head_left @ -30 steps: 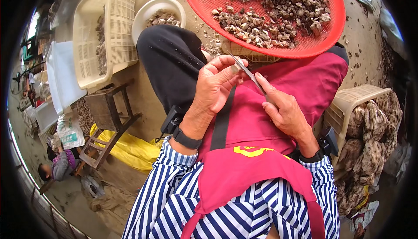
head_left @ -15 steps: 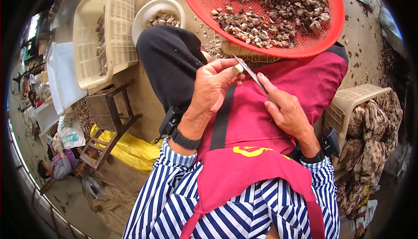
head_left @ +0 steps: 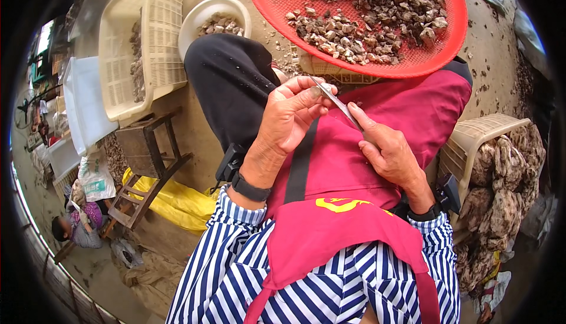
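Note:
Over my lap, my left hand [head_left: 283, 112] pinches a small pale chunk [head_left: 333, 89] between thumb and fingers, mostly hidden now by the blade and fingertips. My right hand [head_left: 390, 150] is closed round a slim knife [head_left: 342, 106], its thumb along the top. The blade points up and left and lies against the chunk at my left fingertips. Just beyond my hands, a round red perforated tray [head_left: 268, 7] holds many cut brown and whitish pieces [head_left: 345, 40].
Left stand a white bowl [head_left: 187, 36] of pieces, a cream plastic basket [head_left: 166, 50] and a wooden chair [head_left: 140, 147]. At right, large brown lumps [head_left: 501, 176] fill a beige basket [head_left: 463, 147]. Another person [head_left: 85, 232] sits at far left. A yellow sack [head_left: 177, 209] lies behind the chair.
The knife blade has shifted onto the chunk, and my left fingers have closed in and turned around it. The chunk shows less than before. The person at far left has moved their arms.

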`<state>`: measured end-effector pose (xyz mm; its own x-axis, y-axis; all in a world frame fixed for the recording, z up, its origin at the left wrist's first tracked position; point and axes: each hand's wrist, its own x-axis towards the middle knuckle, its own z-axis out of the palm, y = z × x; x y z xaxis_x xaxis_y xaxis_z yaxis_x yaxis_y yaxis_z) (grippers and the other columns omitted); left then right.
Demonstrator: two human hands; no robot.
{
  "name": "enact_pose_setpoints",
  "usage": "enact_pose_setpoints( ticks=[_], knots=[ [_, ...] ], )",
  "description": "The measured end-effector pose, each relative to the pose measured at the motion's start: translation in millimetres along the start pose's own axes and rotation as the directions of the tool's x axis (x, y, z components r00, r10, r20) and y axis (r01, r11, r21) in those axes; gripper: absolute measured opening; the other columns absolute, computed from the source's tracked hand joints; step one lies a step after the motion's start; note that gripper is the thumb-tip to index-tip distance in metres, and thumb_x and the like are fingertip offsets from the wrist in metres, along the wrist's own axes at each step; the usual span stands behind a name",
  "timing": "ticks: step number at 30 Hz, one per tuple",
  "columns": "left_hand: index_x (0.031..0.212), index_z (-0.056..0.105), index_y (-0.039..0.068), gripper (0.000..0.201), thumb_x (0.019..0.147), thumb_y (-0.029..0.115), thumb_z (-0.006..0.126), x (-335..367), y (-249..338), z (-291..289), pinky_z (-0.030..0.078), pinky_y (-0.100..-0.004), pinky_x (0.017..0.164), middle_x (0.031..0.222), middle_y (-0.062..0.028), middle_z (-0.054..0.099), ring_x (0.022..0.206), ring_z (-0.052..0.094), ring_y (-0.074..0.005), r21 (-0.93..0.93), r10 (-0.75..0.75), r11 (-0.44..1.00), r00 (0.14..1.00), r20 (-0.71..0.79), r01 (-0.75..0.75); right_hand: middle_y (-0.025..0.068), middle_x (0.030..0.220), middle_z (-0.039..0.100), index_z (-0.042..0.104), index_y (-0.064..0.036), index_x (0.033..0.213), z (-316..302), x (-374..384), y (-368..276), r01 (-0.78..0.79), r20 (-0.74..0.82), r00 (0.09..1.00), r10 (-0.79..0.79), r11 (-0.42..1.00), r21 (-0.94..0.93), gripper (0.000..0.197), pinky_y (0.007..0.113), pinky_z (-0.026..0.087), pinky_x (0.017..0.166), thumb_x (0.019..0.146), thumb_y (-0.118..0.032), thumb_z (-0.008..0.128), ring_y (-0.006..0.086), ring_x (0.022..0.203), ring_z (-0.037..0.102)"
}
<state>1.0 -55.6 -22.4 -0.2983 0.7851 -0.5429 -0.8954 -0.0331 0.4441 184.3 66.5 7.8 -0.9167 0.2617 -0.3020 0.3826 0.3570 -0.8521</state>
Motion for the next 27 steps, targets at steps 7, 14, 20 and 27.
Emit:
enact_pose_setpoints(
  ticks=[7, 14, 20, 27],
  knots=[
    [0.099, 0.057, -0.003, 0.016, 0.085, 0.004, 0.06, -3, -2, 1, 0.053, -0.0267, 0.068, 0.093, -0.0148, 0.064, 0.078, 0.064, -0.0185, 0.032, -0.041, 0.999, 0.999, -0.004, 0.041, 0.0184, 0.099, 0.059, 0.037, -0.0056, 0.138, 5, 2, 2, 0.056, -0.08, 0.995, -0.059, 0.998, -0.038, 0.067, 0.034, 0.046, 0.076, 0.075, 0.003, 0.053, 0.028, 0.074, 0.056],
    [0.099, 0.057, -0.003, 0.016, 0.084, 0.002, 0.059, -2, -1, 8, 0.05, -0.0277, 0.067, 0.087, -0.0114, 0.063, 0.078, 0.061, -0.0198, 0.05, -0.062, 0.997, 0.998, -0.017, 0.063, 0.0153, 0.086, 0.055, 0.035, -0.0061, 0.14, 3, 1, 1, 0.051, -0.118, 0.992, -0.047, 0.998, 0.027, 0.067, 0.032, 0.045, 0.073, 0.076, 0.002, 0.054, 0.0266, 0.069, 0.052],
    [0.097, 0.058, -0.002, 0.014, 0.084, 0.001, 0.059, 0, 4, 1, 0.052, -0.0274, 0.066, 0.09, -0.0125, 0.064, 0.076, 0.064, -0.0183, -0.011, -0.025, 1.0, 1.0, -0.001, 0.025, 0.0213, 0.115, 0.057, 0.035, -0.0054, 0.138, -1, 4, -5, -0.032, 0.014, 0.999, 0.032, 0.999, 0.013, 0.065, 0.039, 0.047, 0.08, 0.077, -0.002, 0.055, 0.0353, 0.095, 0.059],
    [0.101, 0.056, -0.002, 0.02, 0.082, 0.0, 0.06, 4, 84, -24, 0.053, -0.0299, 0.067, 0.09, -0.0144, 0.063, 0.077, 0.064, -0.0225, 0.263, 0.395, 0.901, 0.903, -0.171, -0.344, 0.0086, 0.071, 0.046, 0.033, -0.0058, 0.14, -5, -6, 11, 0.056, -0.259, 0.965, -0.032, 0.995, 0.088, 0.065, 0.025, 0.041, 0.063, 0.078, 0.004, 0.051, 0.0169, 0.058, 0.041]
  ],
)
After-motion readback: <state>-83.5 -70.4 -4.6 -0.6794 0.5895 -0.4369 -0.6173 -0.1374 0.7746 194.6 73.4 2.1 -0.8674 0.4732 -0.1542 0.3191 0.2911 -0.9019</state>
